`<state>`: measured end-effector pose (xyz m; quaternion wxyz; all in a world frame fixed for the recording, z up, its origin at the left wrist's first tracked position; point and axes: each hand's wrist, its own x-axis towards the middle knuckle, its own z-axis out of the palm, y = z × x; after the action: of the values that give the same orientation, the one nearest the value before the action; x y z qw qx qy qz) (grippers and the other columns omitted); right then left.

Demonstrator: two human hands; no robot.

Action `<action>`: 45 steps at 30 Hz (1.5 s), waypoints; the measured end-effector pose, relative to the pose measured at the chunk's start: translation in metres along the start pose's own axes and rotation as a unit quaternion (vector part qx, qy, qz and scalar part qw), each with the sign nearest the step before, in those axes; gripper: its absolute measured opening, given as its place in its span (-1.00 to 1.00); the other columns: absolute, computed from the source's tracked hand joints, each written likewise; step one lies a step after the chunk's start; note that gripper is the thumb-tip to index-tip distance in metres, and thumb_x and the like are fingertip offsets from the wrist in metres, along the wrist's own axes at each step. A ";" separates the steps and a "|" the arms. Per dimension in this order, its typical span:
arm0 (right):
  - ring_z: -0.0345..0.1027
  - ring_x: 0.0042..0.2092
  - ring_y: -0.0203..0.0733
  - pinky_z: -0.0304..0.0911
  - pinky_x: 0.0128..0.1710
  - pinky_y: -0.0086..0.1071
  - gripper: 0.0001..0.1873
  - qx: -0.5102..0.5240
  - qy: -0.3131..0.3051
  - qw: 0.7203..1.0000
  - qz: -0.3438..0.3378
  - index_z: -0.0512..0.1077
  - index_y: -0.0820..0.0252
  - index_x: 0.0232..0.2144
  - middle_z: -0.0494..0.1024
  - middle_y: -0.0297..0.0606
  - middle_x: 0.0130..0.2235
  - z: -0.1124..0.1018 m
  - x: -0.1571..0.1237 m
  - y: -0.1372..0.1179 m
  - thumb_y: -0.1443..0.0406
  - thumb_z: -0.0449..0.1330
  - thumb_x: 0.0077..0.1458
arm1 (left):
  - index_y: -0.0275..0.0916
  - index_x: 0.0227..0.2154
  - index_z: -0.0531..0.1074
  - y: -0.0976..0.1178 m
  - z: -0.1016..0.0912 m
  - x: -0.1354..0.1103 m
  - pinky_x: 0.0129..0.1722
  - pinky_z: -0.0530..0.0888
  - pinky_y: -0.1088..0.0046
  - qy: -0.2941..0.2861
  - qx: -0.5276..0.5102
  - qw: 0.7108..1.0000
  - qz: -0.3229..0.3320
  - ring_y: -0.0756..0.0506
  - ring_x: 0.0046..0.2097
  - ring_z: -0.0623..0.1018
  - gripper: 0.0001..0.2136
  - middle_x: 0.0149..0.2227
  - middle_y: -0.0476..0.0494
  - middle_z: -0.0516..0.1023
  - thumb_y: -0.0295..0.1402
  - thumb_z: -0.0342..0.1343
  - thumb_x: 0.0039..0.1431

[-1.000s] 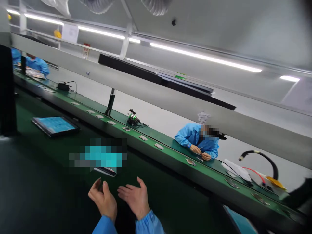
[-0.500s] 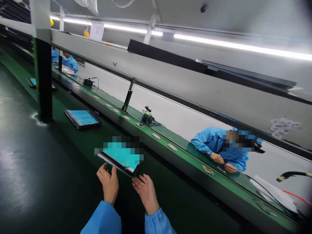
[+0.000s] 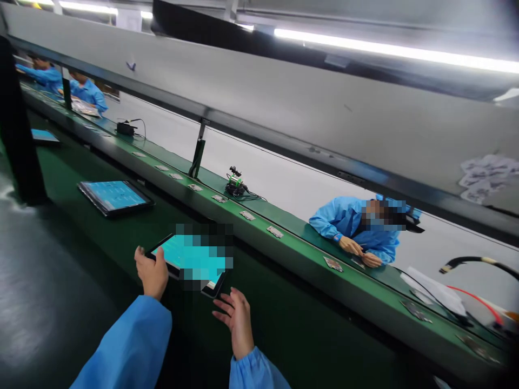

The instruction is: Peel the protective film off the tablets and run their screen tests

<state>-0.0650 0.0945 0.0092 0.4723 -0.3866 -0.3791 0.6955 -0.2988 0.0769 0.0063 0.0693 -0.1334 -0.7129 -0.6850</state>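
Observation:
A black tablet (image 3: 190,260) with a lit cyan screen lies on the dark green bench in front of me. My left hand (image 3: 151,272) grips its near left corner, thumb on top. My right hand (image 3: 236,319) hovers just below the tablet's right corner, fingers spread, holding nothing. Both my arms are in blue sleeves.
A second lit tablet (image 3: 115,195) lies further left, a third (image 3: 44,135) beyond a black post (image 3: 18,129). A green conveyor (image 3: 292,254) carries several small boards. A person in blue (image 3: 357,232) works across it; others sit far left. A small fixture (image 3: 235,185) stands on the belt.
My left hand has moved left along the tablet and closed on its corner. My right hand has dropped slightly off the tablet's right edge. The view has tilted downward.

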 end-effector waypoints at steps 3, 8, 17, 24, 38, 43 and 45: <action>0.46 -0.21 0.03 0.40 -0.36 -0.19 -0.35 -0.042 0.051 0.995 -0.070 0.28 0.24 -0.13 0.50 -0.14 -0.25 -0.008 0.008 -0.004 0.06 0.31 -0.25 | -0.24 0.23 -0.01 0.003 0.000 -0.001 0.18 0.10 -0.19 -0.048 0.065 0.995 0.060 -0.34 0.21 0.22 -0.37 0.14 -0.36 0.26 -0.04 -0.03 0.20; 0.42 -0.20 -0.04 0.34 -0.24 -0.22 -0.41 -0.095 0.120 0.972 -0.179 0.33 0.25 -0.16 0.49 -0.11 -0.19 -0.019 0.014 -0.004 -0.05 0.18 -0.14 | 0.06 -0.02 0.40 0.015 0.007 -0.018 0.24 -0.24 -0.13 -0.127 0.158 0.942 0.267 -0.32 0.32 -0.02 -0.65 0.28 -0.18 0.03 -0.04 0.02 0.15; 0.41 -0.28 -0.11 0.30 -0.27 -0.28 -0.57 -0.147 0.138 0.936 -0.287 0.41 0.23 -0.21 0.51 -0.12 -0.22 -0.017 0.016 0.002 0.01 0.11 0.03 | 0.02 -0.21 0.54 0.017 0.025 -0.030 0.22 -0.42 -0.09 -0.177 0.238 0.872 0.389 -0.29 0.32 0.01 -0.75 0.27 -0.18 0.14 -0.06 0.15 0.07; 0.42 -0.34 -0.10 0.32 -0.33 -0.26 -0.52 -0.138 0.163 0.930 -0.300 0.40 0.24 -0.21 0.51 -0.11 -0.25 -0.026 0.025 0.002 -0.03 0.08 0.02 | 0.04 0.00 0.39 0.044 0.011 -0.025 0.23 -0.27 -0.16 -0.189 0.275 0.893 0.302 -0.28 0.32 -0.02 -0.63 0.30 -0.15 0.04 -0.01 -0.07 0.21; 0.40 -0.10 0.01 0.32 -0.08 -0.14 -0.49 -0.102 0.161 0.942 -0.277 0.38 0.27 -0.18 0.49 -0.05 -0.14 -0.029 0.027 -0.004 -0.01 0.13 -0.06 | -0.28 -0.16 0.40 0.006 -0.011 0.043 -0.02 0.42 0.15 -0.378 0.237 0.892 0.069 -0.16 -0.04 0.45 -0.62 -0.08 -0.16 0.44 -0.05 0.04 0.18; 0.33 0.01 0.01 0.23 0.04 -0.08 -0.44 -0.093 0.145 0.950 -0.260 0.35 0.30 -0.14 0.45 -0.02 -0.06 -0.028 0.031 -0.005 0.02 0.19 -0.12 | -0.29 -0.17 0.39 0.007 -0.006 0.040 -0.04 0.43 0.15 -0.402 0.236 0.883 0.059 -0.14 -0.06 0.45 -0.64 -0.11 -0.16 0.44 -0.09 0.09 0.16; 0.31 0.04 0.01 0.21 0.07 -0.06 -0.40 -0.090 0.132 0.955 -0.248 0.33 0.31 -0.12 0.43 -0.01 -0.04 -0.029 0.033 -0.006 0.02 0.21 -0.14 | -0.29 -0.17 0.39 0.008 -0.005 0.038 -0.05 0.43 0.15 -0.409 0.236 0.880 0.055 -0.14 -0.07 0.45 -0.64 -0.10 -0.16 0.44 -0.08 0.09 0.16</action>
<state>-0.0451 0.1322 -0.0037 0.6392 -0.4092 -0.4586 0.4623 -0.3333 0.0754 0.0248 -0.1610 -0.4206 -0.8099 -0.3759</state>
